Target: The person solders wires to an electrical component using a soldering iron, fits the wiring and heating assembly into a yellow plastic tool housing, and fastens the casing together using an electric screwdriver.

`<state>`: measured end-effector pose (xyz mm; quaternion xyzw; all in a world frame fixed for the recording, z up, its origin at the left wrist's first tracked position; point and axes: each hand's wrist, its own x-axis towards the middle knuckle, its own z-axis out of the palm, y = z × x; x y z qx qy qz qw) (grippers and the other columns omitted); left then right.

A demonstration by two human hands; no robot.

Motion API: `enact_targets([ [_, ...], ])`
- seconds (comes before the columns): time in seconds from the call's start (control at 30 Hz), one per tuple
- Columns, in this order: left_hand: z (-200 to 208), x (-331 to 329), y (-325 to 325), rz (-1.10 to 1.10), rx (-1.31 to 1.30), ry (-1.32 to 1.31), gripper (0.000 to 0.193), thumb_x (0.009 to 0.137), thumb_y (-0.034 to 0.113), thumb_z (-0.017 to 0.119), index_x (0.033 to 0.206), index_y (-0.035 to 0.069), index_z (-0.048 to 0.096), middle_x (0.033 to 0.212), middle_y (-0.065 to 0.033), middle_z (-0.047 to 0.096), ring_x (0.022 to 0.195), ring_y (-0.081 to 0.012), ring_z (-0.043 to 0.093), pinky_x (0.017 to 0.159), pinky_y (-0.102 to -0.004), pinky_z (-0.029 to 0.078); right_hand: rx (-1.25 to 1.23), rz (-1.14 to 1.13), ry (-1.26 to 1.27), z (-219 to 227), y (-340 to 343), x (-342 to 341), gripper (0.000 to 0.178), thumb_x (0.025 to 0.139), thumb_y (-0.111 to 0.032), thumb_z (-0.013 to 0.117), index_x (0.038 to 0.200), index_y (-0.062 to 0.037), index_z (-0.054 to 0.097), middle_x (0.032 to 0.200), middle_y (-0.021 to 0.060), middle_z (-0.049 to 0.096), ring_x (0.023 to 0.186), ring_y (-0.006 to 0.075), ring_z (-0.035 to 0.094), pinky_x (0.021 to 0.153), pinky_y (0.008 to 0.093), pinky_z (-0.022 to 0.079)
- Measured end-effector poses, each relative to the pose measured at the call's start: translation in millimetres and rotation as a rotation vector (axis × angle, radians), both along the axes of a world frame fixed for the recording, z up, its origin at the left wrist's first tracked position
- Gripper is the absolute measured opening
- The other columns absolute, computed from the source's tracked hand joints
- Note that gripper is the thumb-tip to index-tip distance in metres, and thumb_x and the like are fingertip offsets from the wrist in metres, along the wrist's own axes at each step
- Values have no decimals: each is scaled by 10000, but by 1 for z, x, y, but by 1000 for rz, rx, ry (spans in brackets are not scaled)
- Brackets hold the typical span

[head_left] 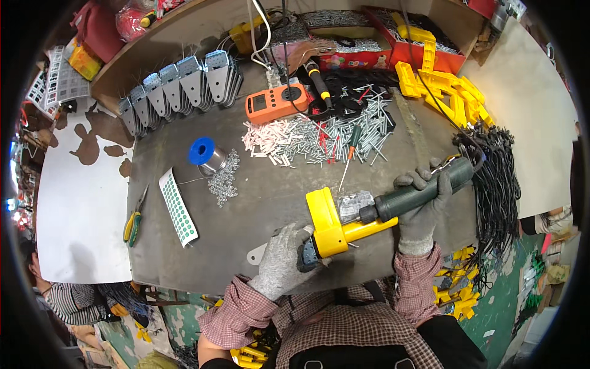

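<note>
My left hand [278, 261], in a grey glove, is closed around a yellow plastic housing [329, 224] near the table's front edge. A dark blue-black part sits at the housing's lower end, and a flat metal tab [255, 253] sticks out left of my hand. My right hand [425, 212], also gloved, grips a dark green electric screwdriver [418, 190] lying sideways, its nose pointing left at the housing. Whether its bit touches a screw I cannot tell. Behind the nose lies a clear plastic bag or piece [354, 206]. A small screwdriver [353, 144] rests on the screws beyond.
Screws [338, 132] and pink-white sleeves [268, 140] lie beside an orange meter [276, 103]. Left are a solder spool [208, 155], nuts [225, 178], a green-dotted sticker sheet [178, 209] and pliers [133, 221]. Metal brackets [221, 80], yellow housings [455, 92] and black cables [495, 184] surround these.
</note>
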<state>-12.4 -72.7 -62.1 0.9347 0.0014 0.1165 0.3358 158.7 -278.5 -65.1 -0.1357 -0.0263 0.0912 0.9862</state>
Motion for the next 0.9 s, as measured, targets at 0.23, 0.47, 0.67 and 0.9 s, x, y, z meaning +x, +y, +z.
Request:
enact_targets([
  [0.23, 10, 7, 48, 295, 15, 50, 603, 754, 260, 787, 1256, 71, 511, 1230, -206, 446, 1194, -350, 491, 924, -499, 459, -71, -36, -112, 1, -2, 2, 574, 955, -266, 607, 1467, -167, 368, 1308, 142, 568, 781, 114, 558, 854, 352, 490],
  [0.47, 32, 42, 116, 266, 847, 278, 193, 770, 117, 658, 919, 4, 703, 1132, -179, 608, 1055, -315, 585, 839, -444, 511, -186, -43, -35, 7, 2, -8, 542, 935, -307, 633, 1412, -159, 424, 1131, 87, 592, 803, 119, 574, 858, 368, 507],
  [0.67, 17, 40, 107, 253, 687, 168, 241, 749, 160, 700, 891, -19, 624, 960, -193, 596, 866, -325, 629, 755, -430, 531, -182, -43, -13, -2, 6, -7, 518, 924, -336, 641, 1372, -151, 459, 1048, 63, 575, 819, 129, 563, 837, 375, 506],
  [0.9, -1, -10, 3, 192, -223, -47, 287, 713, -8, 738, 916, 55, 546, 974, -121, 577, 840, -268, 597, 743, -356, 500, -94, 25, -45, 2, -4, 0, 428, 938, -314, 645, 1285, -118, 489, 1031, 68, 574, 811, 141, 557, 879, 382, 480],
])
